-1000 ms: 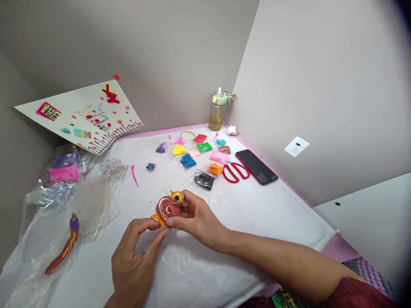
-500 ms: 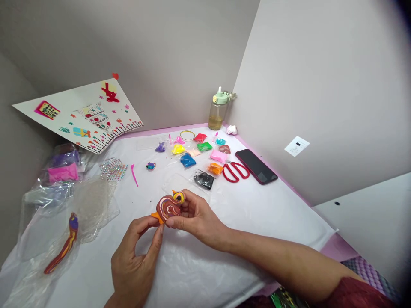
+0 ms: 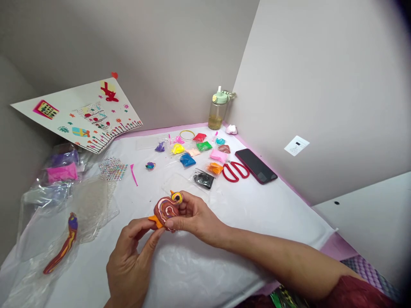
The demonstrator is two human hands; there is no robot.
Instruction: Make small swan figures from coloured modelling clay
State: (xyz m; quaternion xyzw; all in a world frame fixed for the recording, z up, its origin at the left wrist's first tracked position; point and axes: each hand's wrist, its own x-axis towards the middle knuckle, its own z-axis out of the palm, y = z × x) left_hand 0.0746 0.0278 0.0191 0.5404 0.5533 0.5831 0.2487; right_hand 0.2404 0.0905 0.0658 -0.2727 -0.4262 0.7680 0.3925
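- Plainly, one table under a white sheet [image 3: 276, 218] is the largest thing here, pink showing along its edges.
- One white card with coloured drawings [image 3: 69, 105] leans at the back left.
- Two bare hands meet at the table's front. The right hand [image 3: 199, 220] holds a figure's body between thumb and fingers; the left hand [image 3: 130, 261] has thumb and forefinger in a narrow pinch at its orange piece, the other fingers curled.
- One clear bottle with a pale green lid [image 3: 216, 111] stands upright in the far corner, part filled with yellowish liquid.
- One black phone with a red edge [image 3: 256, 166] lies face up at the right, just beside one pair of red-handled scissors [image 3: 236, 172].
- One long, curved, streaked clay roll [image 3: 66, 248], brown, yellow and purple, lies on clear plastic at the left.
- One brown clay figure with a white-and-purple spiral [image 3: 159, 208], a yellow eye and orange points, sits between both hands, above the sheet.
- About twelve small portions of coloured clay [image 3: 188, 160], many visibly bagged, spread beyond the hands.
- One thin yellow ring [image 3: 187, 139] lies behind them.
- One small, mostly blue ball [image 3: 150, 165] lies near one bright pink strip [image 3: 134, 175].
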